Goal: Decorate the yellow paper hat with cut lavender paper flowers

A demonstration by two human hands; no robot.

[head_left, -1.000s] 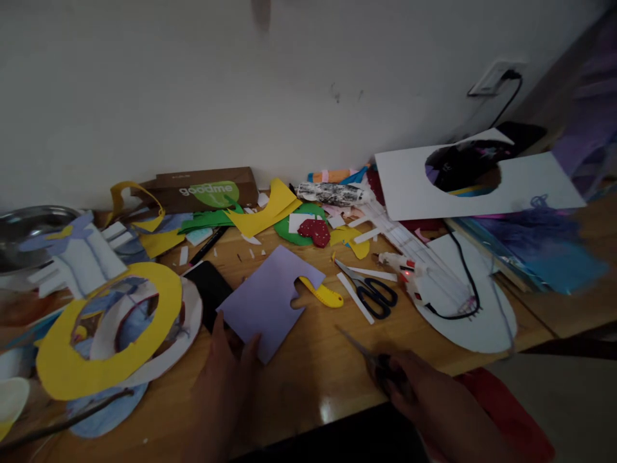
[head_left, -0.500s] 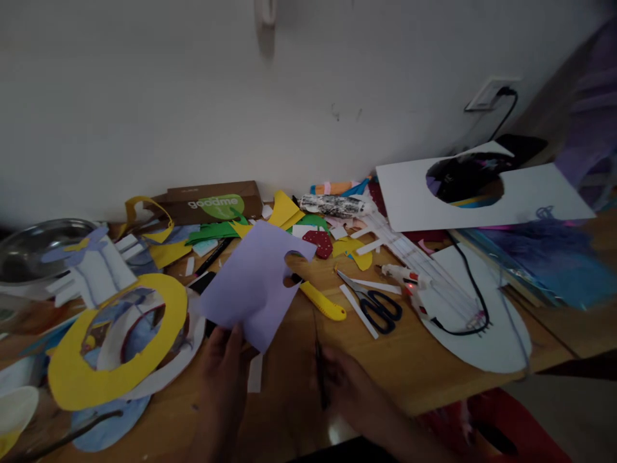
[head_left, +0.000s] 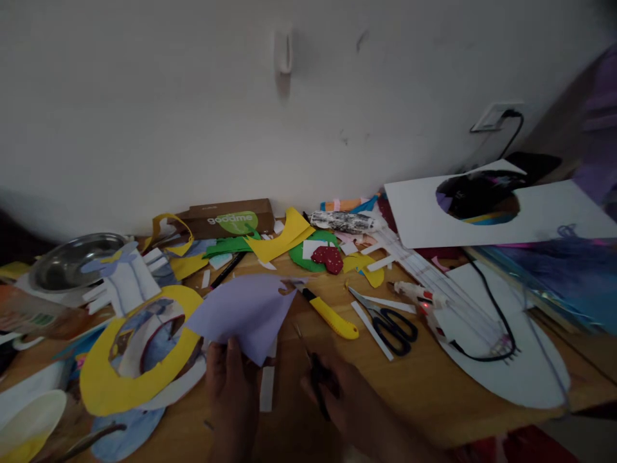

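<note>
Fingers [head_left: 234, 363] of my left hand [head_left: 231, 392] are pinching the lilac paper sheet [head_left: 241, 312] by its near corner above the wooden table [head_left: 424, 379] | right hand [head_left: 349, 405] is clamping dark-handled scissors [head_left: 312, 363] just beside it | I'm judging: one notch cut at the far edge, further cutting pending.

1. The left hand [head_left: 231, 386] has lifted the purple sheet [head_left: 241, 312] off the table [head_left: 434, 386]; a second ago it lay flat.
2. The right hand [head_left: 347, 405], gripping scissors [head_left: 311, 360], has moved leftward from the table's front edge to just beside the sheet.
3. The yellow knife [head_left: 330, 315] and a white strip [head_left: 267, 389] are now uncovered.
</note>
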